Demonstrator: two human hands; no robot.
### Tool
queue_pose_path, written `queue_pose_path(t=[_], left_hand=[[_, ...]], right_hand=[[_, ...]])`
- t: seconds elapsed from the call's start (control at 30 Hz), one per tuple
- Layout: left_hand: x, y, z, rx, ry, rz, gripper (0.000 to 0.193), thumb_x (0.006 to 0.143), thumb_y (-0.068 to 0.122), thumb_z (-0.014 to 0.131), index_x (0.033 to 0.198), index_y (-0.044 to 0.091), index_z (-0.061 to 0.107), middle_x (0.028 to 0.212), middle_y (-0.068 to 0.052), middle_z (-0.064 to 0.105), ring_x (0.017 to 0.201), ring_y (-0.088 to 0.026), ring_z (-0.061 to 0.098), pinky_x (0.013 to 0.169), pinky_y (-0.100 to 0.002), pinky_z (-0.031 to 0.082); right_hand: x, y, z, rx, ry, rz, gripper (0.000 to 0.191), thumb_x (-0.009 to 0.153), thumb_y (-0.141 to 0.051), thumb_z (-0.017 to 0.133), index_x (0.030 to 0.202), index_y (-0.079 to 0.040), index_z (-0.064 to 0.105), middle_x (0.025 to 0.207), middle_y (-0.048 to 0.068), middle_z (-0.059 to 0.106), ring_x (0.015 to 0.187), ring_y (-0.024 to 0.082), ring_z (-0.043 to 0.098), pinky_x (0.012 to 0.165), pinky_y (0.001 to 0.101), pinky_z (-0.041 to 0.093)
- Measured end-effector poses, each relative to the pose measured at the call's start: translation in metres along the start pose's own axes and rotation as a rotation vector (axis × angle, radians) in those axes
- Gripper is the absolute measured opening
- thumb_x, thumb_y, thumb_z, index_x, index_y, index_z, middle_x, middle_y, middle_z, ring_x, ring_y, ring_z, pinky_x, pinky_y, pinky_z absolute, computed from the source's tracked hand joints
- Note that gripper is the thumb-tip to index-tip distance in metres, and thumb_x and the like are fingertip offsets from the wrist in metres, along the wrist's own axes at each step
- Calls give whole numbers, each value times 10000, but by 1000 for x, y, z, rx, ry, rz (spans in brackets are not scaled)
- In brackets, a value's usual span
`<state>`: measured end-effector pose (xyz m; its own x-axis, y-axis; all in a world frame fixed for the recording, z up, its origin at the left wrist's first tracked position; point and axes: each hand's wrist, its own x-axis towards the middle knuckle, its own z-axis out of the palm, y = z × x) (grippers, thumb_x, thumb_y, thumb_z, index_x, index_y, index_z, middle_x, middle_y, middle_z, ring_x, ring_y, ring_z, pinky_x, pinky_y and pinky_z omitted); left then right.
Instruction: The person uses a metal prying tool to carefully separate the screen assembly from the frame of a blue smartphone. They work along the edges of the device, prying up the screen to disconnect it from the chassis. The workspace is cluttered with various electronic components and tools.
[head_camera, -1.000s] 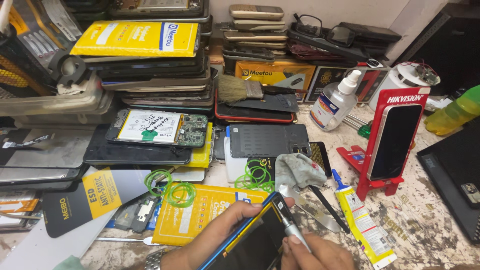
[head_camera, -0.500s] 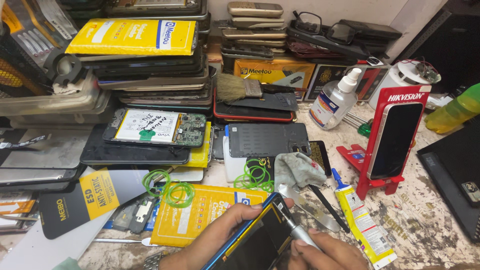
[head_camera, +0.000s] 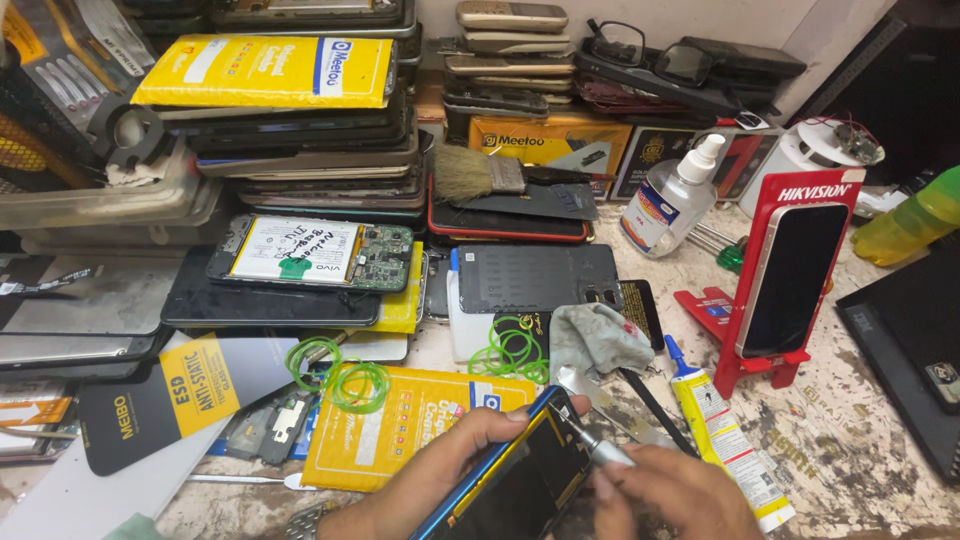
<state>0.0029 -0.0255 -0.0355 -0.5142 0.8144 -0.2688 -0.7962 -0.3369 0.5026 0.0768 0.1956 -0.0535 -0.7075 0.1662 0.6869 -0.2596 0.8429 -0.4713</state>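
Metal tool (head_camera: 598, 447) touches glossy blue-edged phone (head_camera: 510, 480).

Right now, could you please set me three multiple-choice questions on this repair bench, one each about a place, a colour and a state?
1. Where does the phone in the red stand stand?
A. on the right of the bench
B. on the left
C. on the stacked phones

2. What colour are the loose rubber bands?
A. red
B. green
C. black

3. What is the right hand doing?
A. lying flat and empty
B. gripping a brush
C. holding a metal tool to the blue-edged phone in the left hand

Answers: 1 A, it stands beside the glue tube; 2 B, bright green loops; 3 C, the tool tip meets the phone's top edge.
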Motion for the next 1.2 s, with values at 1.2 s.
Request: queue_pose_path(t=[1.2], left_hand=[[-5,7,16,83,-147,55,612,1041,349,419,1585,72,467,1277,-151,696,1133,-189,656,1013,-288,497]], right_hand=[[62,-41,-44,-55,-198,-61,270,844,-231,733,1079,-114,674,966,86,761,956,214,762,905,403,576]])
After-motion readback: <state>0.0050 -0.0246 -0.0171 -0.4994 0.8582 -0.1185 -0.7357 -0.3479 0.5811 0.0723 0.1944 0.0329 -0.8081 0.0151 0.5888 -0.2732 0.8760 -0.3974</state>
